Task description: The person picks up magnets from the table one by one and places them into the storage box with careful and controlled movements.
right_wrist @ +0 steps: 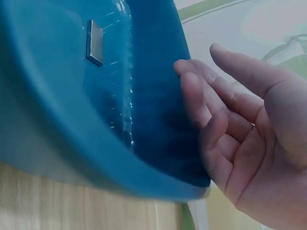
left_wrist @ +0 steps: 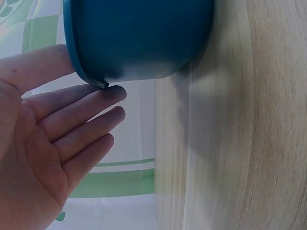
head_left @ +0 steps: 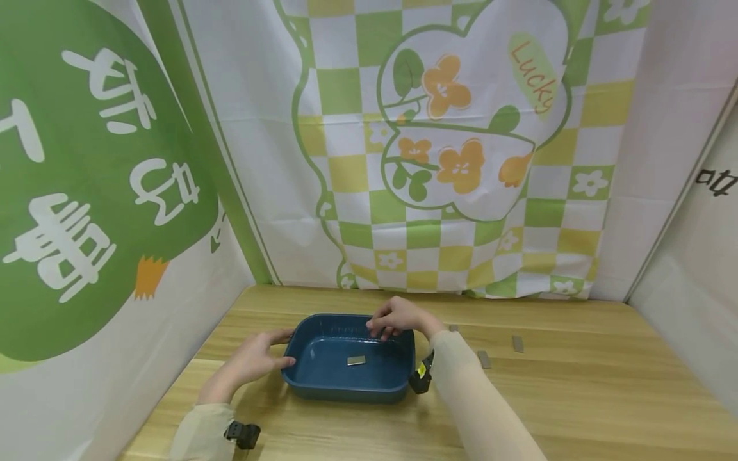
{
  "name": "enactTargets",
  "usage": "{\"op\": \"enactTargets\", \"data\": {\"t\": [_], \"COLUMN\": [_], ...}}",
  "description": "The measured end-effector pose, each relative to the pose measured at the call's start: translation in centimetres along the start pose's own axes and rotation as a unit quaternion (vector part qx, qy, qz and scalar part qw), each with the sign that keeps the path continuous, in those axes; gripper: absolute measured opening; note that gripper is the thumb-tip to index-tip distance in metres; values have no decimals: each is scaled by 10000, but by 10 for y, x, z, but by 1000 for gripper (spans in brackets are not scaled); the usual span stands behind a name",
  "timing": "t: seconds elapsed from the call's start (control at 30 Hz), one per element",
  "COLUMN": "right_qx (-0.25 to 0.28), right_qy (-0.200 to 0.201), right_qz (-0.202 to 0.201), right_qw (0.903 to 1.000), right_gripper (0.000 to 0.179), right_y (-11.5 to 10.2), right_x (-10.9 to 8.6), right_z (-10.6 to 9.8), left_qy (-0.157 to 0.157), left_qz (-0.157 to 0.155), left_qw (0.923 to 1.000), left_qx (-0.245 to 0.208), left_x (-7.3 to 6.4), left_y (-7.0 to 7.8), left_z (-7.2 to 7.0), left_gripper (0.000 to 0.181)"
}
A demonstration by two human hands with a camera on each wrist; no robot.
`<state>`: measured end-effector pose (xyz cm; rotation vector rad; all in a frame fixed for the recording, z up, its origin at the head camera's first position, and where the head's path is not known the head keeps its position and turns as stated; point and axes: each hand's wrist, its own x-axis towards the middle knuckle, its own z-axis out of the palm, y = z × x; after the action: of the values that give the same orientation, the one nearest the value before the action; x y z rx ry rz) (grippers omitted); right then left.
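My right grip [head_left: 401,317], empty and loose, was by the blue tray [head_left: 346,393]; one metal bit [head_left: 356,360] lay inside, left of that grip. My left grip [head_left: 254,360], fingers straight, just touched the blue tray, so a bump could have slid it.

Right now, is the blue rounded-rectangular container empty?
No. One small silver-grey rectangular block lies flat on the floor of the container; head and right wrist views both show it.
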<state>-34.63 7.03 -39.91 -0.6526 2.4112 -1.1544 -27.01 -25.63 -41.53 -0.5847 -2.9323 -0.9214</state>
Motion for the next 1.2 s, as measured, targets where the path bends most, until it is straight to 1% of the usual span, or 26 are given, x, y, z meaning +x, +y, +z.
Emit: {"op": "enactTargets", "data": {"t": [0.23, 0.53, 0.8, 1.0, 1.2], "right_qx": [-21, -79, -130, -42, 21], "right_qy": [27, 132, 176, 280, 354], "right_qz": [-45, -30, -222, -243, -231], "right_qw": [10000, 9999, 9995, 9993, 9991], "right_gripper": [24, 26, 28, 30, 29], "right_y": [0, 2, 8, 14, 15], "right_x": [-7, -16, -23, -27, -37], "right_z": [-5, -11, -16, -20, -23], "left_qy": [39, 8, 6, 6, -3], "left_qz": [36, -65, -33, -25, -19], "left_qw": [10000, 9999, 10000, 10000, 10000], "left_qx": [82, 77, 41, 48, 41], "left_x": [0, 0, 0, 1, 0], "left_y": [0, 2, 0, 0, 1], "left_z": [0, 0, 0, 0, 0], "left_gripper": [59, 59, 59, 59, 59]}}
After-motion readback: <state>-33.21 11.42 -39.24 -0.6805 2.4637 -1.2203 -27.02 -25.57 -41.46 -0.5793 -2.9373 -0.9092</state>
